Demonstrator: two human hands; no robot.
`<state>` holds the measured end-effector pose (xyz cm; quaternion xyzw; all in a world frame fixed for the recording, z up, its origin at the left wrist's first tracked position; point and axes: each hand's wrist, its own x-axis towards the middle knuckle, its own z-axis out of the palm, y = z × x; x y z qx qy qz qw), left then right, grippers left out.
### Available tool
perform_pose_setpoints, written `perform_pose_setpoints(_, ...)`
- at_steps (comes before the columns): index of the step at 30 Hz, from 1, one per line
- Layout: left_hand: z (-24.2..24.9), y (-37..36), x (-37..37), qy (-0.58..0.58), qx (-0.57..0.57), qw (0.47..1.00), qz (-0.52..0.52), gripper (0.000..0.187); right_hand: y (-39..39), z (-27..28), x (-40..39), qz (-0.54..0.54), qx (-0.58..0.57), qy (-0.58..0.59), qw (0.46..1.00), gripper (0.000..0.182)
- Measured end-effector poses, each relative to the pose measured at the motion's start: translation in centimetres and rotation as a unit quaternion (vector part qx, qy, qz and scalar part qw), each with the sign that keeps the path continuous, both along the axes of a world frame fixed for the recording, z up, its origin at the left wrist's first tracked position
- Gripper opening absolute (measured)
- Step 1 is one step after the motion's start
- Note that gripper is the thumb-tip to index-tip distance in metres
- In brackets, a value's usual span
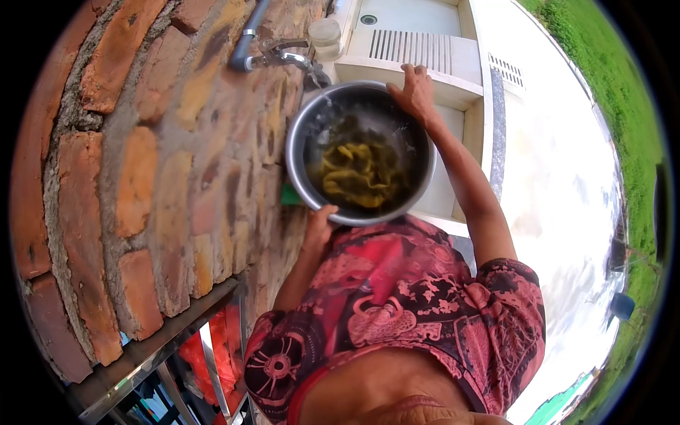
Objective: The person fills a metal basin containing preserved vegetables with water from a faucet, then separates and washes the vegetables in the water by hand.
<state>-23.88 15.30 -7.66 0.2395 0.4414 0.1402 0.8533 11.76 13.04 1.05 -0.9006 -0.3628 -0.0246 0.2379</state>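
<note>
A round metal basin (301,113) is held in front of my body, tilted so that its inside faces me. In it lies a crumpled, soft yellow-green mass (361,173) like wet cloth, in dark water. My left hand (320,225) is closed on the near-left rim, its thumb over the edge and its other fingers mostly hidden. At the far-right rim is my right hand (416,91), gripping the basin with the thumb at the edge and the fingers bent on the outer side.
A metal tap (294,58) on a grey pipe (241,53) juts from the brick wall (142,163) at left. Beside it stands a clear jar (325,37). Beyond the basin is a white sink unit (418,67) with slats. A metal rail (163,347) is at lower left.
</note>
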Motion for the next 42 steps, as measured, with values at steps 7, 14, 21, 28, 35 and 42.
perform_pose_setpoints(7,-3.2,1.4,-0.7,-0.007,0.003,0.999,-0.036,0.030,-6.0,-5.4,0.8,-0.095,0.024,0.239,0.966,0.027)
perform_pose_setpoints(14,0.0,1.7,0.9,0.012,0.060,0.994,-0.093,0.038,-13.1,-2.3,-1.9,-0.257,0.072,0.252,0.930,0.022)
perform_pose_setpoints(21,4.0,-1.3,4.3,-0.006,0.041,0.978,-0.206,0.029,-22.5,1.8,-3.0,-0.349,0.092,0.216,0.907,0.023)
perform_pose_setpoints(28,3.2,-4.8,6.9,0.004,0.054,0.956,-0.287,0.033,-30.9,-1.7,-5.1,-0.418,0.161,0.223,0.866,0.022)
perform_pose_setpoints(35,1.2,-7.3,10.3,0.004,0.084,0.923,-0.377,0.041,-37.2,-7.1,-6.3,-0.488,0.216,0.207,0.820,0.025)
perform_pose_setpoints(42,-0.8,-6.9,10.9,0.028,0.122,0.892,-0.434,0.041,-39.0,-11.3,-8.5,-0.515,0.249,0.200,0.795,0.030)
